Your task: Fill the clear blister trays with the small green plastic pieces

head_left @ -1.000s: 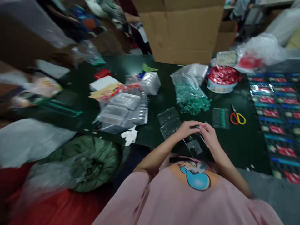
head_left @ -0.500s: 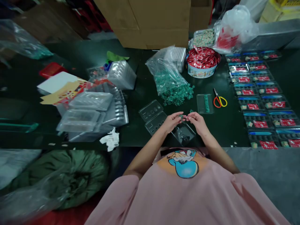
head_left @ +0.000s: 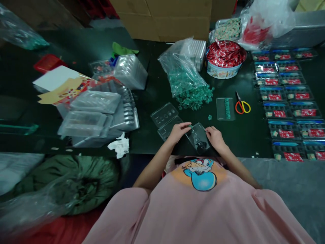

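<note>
The left hand (head_left: pixel 178 133) pinches a green piece (head_left: pixel 191 126) at a clear case (head_left: pixel 198 131), the right hand (head_left: pixel 215 138) is at its other edge, grip unclear, while filled packs (head_left: pixel 279 114) lie in rows and many pieces (head_left: pixel 195 97) lie loose.
</note>
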`<state>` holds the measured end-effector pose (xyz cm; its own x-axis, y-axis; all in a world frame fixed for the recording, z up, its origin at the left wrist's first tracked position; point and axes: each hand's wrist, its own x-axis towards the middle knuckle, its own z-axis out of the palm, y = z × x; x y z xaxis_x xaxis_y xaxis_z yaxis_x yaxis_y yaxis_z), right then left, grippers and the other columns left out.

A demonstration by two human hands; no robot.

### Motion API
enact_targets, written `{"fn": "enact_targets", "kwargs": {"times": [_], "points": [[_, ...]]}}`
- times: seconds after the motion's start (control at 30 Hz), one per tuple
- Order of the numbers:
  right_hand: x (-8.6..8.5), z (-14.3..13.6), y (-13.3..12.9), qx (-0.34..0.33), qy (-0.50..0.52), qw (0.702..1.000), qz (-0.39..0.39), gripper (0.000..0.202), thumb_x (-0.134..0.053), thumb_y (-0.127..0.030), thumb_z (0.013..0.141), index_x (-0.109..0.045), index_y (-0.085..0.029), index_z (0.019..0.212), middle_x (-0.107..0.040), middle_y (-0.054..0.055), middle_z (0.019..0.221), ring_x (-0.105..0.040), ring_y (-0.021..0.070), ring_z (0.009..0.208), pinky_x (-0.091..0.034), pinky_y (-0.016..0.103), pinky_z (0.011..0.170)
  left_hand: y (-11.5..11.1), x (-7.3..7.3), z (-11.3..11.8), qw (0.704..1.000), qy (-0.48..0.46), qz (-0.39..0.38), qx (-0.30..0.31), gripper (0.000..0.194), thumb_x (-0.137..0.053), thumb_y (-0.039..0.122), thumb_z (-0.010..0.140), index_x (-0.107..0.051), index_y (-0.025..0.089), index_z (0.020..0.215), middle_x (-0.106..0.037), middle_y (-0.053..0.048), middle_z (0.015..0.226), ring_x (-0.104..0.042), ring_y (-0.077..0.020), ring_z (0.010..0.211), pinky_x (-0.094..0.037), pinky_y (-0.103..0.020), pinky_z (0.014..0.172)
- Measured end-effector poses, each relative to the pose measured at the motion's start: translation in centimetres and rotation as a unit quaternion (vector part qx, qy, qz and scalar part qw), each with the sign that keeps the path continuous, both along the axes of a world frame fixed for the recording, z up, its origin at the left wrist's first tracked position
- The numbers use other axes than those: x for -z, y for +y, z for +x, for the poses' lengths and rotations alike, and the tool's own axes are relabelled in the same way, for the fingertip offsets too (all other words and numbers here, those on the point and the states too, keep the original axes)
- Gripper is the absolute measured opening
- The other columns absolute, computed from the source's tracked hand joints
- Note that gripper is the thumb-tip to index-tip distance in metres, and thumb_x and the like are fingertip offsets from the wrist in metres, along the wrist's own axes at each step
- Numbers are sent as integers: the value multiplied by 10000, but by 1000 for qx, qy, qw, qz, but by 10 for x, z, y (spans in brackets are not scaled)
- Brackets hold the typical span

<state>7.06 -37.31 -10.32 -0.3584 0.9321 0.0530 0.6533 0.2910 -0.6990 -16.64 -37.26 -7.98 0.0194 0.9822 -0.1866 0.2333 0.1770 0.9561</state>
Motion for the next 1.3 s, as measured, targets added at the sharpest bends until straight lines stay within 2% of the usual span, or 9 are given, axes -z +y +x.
{"fn": "enact_targets", "kwargs": {"times": [0.13, 0.3, 0.53, 0.7, 0.87, 1.03, 1.13, 1.2, 1.3], "points": [[-3, 2, 1, 3, -6, 1000, 0, 225, -454, -128, 879, -652, -192, 965, -584, 65, 894, -540, 175, 768, -406, 273, 716, -3, 2, 9, 971, 206, 105, 65, 267, -649, 246, 817, -734, 194, 1065, -675, -87, 1059, -637, -198, 918, -500, -333, 851], [-8, 0, 0, 9, -14, 1000, -6, 225, -450, -121, 878, -648, -193, 960, -579, 60, 890, -543, 175, 766, -398, 272, 716, -8, 3, 13, 927, 318, 163, 117, 287, -594, 236, 881, -698, 195, 1146, -667, -84, 975, -624, -195, 904, -499, -316, 832], [-10, -1, 0, 14, -10, 1000, -14, 242, -444, -117, 866, -655, -191, 959, -590, 70, 903, -544, 178, 755, -405, 280, 712, -16, 11, 8, 916, 323, 176, 163, 303, -531, 257, 921, -667, 186, 1182, -631, -109, 1062, -614, -202, 952, -497, -314, 856], [-8, 1, 1, 11, -2, 1000, -10, 240, -444, -130, 867, -651, -191, 971, -595, 68, 903, -555, 177, 766, -418, 280, 719, -16, 20, 9, 913, 340, 172, 144, 267, -501, 272, 934, -682, 201, 1116, -614, -92, 983, -597, -190, 895, -488, -300, 820], [-2, 0, 2, 20, -5, 1000, -3, 241, -451, -123, 858, -653, -192, 970, -595, 67, 893, -565, 179, 780, -431, 280, 730, -3, 28, 18, 908, 350, 180, 143, 280, -470, 229, 936, -673, 181, 1123, -632, -93, 987, -582, -189, 894, -476, -317, 855], [2, 5, 4, 34, -11, 999, 0, 216, -466, -144, 878, -652, -194, 976, -595, 61, 882, -570, 180, 775, -441, 284, 741, 17, 25, 29, 898, 352, 207, 164, 338, -434, 140, 926, -646, 162, 1188, -645, -122, 1057, -589, -215, 954, -461, -354, 903], [-3, 10, 14, 46, -6, 999, 22, 196, -474, -193, 910, -652, -188, 991, -607, 75, 910, -575, 197, 815, -455, 307, 775, 23, 22, 33, 905, 333, 214, 157, 279, -490, 178, 914, -672, 168, 1125, -638, -119, 1035, -593, -215, 951, -467, -347, 897], [-7, 12, 29, 47, -11, 997, 55, 222, -466, -197, 924, -652, -178, 1042, -620, 106, 1001, -569, 222, 912, -452, 340, 843, 25, 21, 35, 907, 330, 211, 151, 235, -506, 203, 911, -694, 174, 1049, -622, -109, 1018, -589, -203, 924, -476, -326, 861], [-11, 10, 56, 9, -61, 995, 83, 286, -445, -123, 912, -653, -166, 1104, -615, 142, 1124, -529, 254, 1014, -424, 385, 908, 29, 23, 39, 907, 342, 204, 139, 223, -498, 208, 911, -707, 195, 988, -606, -78, 976, -578, -177, 865, -480, -291, 801]]}}
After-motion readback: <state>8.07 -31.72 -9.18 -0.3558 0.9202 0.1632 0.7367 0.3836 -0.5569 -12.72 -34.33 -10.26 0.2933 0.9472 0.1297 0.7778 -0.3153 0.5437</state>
